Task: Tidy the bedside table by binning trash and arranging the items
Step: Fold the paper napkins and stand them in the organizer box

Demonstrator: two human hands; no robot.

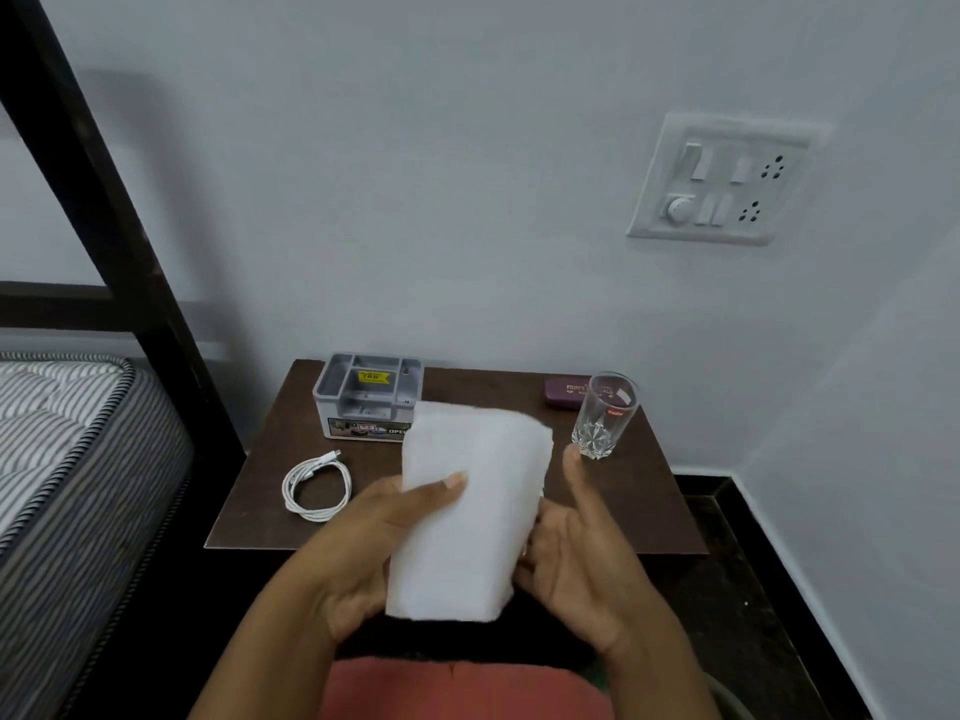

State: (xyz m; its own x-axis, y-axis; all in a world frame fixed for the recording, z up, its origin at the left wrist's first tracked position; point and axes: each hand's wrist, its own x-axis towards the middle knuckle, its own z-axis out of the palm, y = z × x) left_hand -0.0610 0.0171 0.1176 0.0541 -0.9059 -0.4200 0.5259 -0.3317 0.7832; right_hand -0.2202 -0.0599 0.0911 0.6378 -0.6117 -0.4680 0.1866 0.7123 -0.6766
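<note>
A folded white cloth (467, 511) is held up over the front of the dark brown bedside table (649, 511). My left hand (374, 553) grips its left edge, thumb on top. On the cloth's right side, my right hand (576, 553) supports it from behind with the thumb raised. On the table lie a coiled white cable (316, 485) at the left, a grey compartment organiser box (363, 397) at the back and an empty clear glass (602, 415) at the right. A maroon case (566, 392) lies behind the glass.
A striped mattress (67, 449) and dark bed frame (104, 200) stand to the left. A white switchboard (722, 179) is on the wall above the table. Dark floor (753, 615) shows to the right and in front.
</note>
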